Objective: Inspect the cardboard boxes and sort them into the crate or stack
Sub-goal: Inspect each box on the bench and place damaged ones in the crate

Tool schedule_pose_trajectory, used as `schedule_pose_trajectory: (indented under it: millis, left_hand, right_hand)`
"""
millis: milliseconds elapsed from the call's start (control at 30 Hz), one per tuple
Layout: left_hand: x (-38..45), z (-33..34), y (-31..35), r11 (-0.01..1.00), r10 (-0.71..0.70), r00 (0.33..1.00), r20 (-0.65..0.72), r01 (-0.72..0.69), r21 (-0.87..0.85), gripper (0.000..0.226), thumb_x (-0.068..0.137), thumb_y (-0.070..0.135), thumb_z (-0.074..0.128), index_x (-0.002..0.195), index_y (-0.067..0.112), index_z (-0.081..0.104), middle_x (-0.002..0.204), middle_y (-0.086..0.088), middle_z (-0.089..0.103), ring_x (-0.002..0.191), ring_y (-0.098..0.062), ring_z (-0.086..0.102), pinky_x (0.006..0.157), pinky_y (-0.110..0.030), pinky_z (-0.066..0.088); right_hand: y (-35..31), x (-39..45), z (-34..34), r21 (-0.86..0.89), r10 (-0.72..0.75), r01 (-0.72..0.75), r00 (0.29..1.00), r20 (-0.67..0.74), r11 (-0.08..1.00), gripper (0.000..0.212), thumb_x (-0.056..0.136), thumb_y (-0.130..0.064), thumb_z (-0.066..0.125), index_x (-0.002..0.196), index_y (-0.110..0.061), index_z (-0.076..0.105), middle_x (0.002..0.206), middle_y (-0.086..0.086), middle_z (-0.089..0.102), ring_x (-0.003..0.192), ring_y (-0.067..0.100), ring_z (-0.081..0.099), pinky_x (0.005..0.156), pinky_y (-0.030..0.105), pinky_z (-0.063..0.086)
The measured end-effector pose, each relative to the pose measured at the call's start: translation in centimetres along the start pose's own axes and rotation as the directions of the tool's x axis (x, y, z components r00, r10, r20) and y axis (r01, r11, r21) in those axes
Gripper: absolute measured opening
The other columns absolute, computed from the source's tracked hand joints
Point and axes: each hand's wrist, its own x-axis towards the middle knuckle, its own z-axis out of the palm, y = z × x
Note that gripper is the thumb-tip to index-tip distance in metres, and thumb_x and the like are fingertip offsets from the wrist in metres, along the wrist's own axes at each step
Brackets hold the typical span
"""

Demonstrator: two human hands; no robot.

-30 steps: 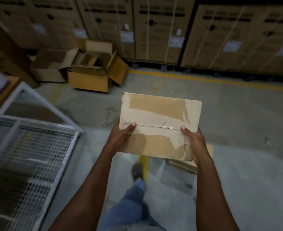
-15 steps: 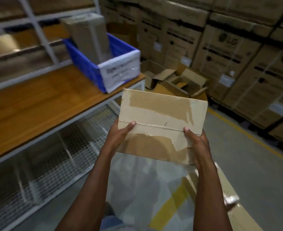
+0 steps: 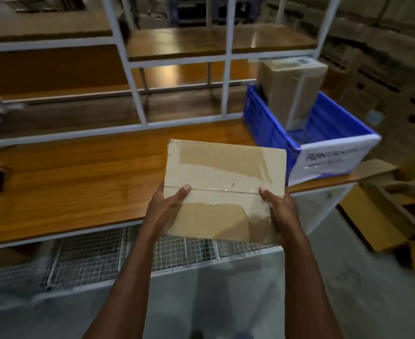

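I hold a flat cardboard box (image 3: 226, 187) with torn tape patches on its top in front of me, above the front edge of the wooden shelf (image 3: 79, 182). My left hand (image 3: 164, 211) grips its near left side, thumb on top. My right hand (image 3: 278, 209) grips its near right side the same way. A blue crate (image 3: 270, 128) with a white labelled front stands on the shelf to the right of the box. A taller cardboard box (image 3: 292, 91) stands upright inside it.
White metal shelf uprights (image 3: 135, 89) rise behind the wooden shelf. A wire mesh shelf (image 3: 103, 253) lies below it. Open cardboard boxes (image 3: 385, 216) sit on the floor at the right, with stacked cartons (image 3: 397, 69) behind them.
My view has swung left from the floor and cartons to face the shelf. The crate now sits at the right. Both hands keep the same hold on the box.
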Motion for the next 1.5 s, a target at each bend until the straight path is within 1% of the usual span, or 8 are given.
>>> schedule_pose_trajectory:
  millis: [133,200,333,567,1133,1267,1400,1500]
  left_hand:
    - [3.8,-1.4,0.6,0.997,-0.036,0.999,-0.024,0.034,-0.074,0.067,0.075,0.06,0.084,0.132,0.031,0.061,0.122,0.004,0.072,0.11,-0.025,0.07,0.091,-0.052,0.058]
    - [5.8,-1.2,1.7,0.999,-0.029,0.997,-0.067,0.027,-0.043,0.05,0.088,0.049,0.075,0.129,0.025,0.06,0.116,0.011,0.067,0.106,-0.017,0.067,0.082,-0.033,0.055]
    - [11.0,-0.8,2.9,0.998,-0.052,0.989,-0.135,0.048,-0.04,0.054,0.092,0.048,0.071,0.139,0.027,0.053,0.12,0.011,0.055,0.111,-0.017,0.055,0.089,-0.034,0.044]
    - [20.4,-0.2,3.5,0.995,-0.098,0.975,-0.201,0.096,-0.021,0.061,0.083,0.058,0.076,0.137,0.033,0.058,0.124,0.002,0.07,0.107,-0.026,0.069,0.087,-0.056,0.059]
    - [33.8,-2.4,4.7,0.977,-0.198,0.96,-0.196,0.209,0.034,0.042,0.092,0.044,0.074,0.125,0.019,0.067,0.119,-0.005,0.072,0.101,-0.022,0.069,0.08,-0.034,0.057]
    - [35.2,-3.1,4.8,0.963,-0.228,0.955,-0.191,0.25,0.102,0.049,0.09,0.045,0.075,0.129,0.019,0.062,0.119,-0.005,0.068,0.104,-0.023,0.066,0.075,-0.034,0.055]
    - [37.0,-3.7,4.8,0.949,-0.255,0.949,-0.185,0.283,0.141,0.054,0.086,0.038,0.08,0.131,0.018,0.058,0.118,-0.004,0.064,0.107,-0.026,0.062,0.086,-0.04,0.054]
    - [38.3,-4.4,5.1,0.922,-0.283,0.938,-0.201,0.324,0.213,0.092,0.068,0.05,0.089,0.143,0.017,0.047,0.135,-0.006,0.06,0.12,-0.029,0.06,0.095,-0.048,0.056]
  right_hand:
    - [-0.9,5.4,3.9,-0.048,-0.01,0.014,0.996,0.088,0.999,0.025,0.089,-0.041,0.078,0.111,-0.033,0.069,0.118,-0.007,0.075,0.111,0.02,0.071,0.098,0.045,0.056]
    - [-1.6,8.5,5.3,-0.073,0.025,-0.016,0.993,0.119,0.997,0.042,0.085,-0.052,0.077,0.12,-0.031,0.068,0.122,-0.007,0.075,0.112,0.022,0.071,0.101,0.049,0.055]
    - [-2.5,15.2,7.8,-0.141,0.128,-0.102,0.973,0.193,0.985,0.072,0.072,-0.066,0.078,0.131,-0.027,0.066,0.118,-0.005,0.077,0.108,0.023,0.073,0.098,0.051,0.057]
    - [-5.3,24.7,11.2,-0.199,0.092,-0.044,0.967,0.238,0.979,0.04,0.091,-0.044,0.075,0.124,-0.021,0.069,0.115,-0.002,0.076,0.103,0.019,0.072,0.084,0.039,0.06]
    - [-7.0,36.8,21.2,-0.536,0.186,-0.045,0.96,0.211,0.843,0.049,0.097,-0.044,0.068,0.138,-0.018,0.062,0.127,0.003,0.067,0.105,0.024,0.062,0.084,0.037,0.052]
    - [-7.3,37.4,22.5,-0.639,0.093,0.035,0.982,0.166,0.769,0.054,0.093,-0.044,0.071,0.138,-0.018,0.059,0.132,0.005,0.066,0.108,0.026,0.062,0.073,0.032,0.051]
    - [-7.3,38.4,24.4,-0.842,-0.159,0.224,0.973,0.166,0.49,0.074,0.088,-0.052,0.069,0.148,-0.015,0.048,0.152,0.012,0.047,0.138,0.036,0.046,0.112,0.048,0.043]
    - [-7.6,39.2,25.8,-0.865,-0.191,0.371,0.927,0.323,0.338,0.077,0.092,-0.053,0.062,0.158,-0.022,0.037,0.167,0.01,0.028,0.149,0.037,0.03,0.121,0.049,0.031]
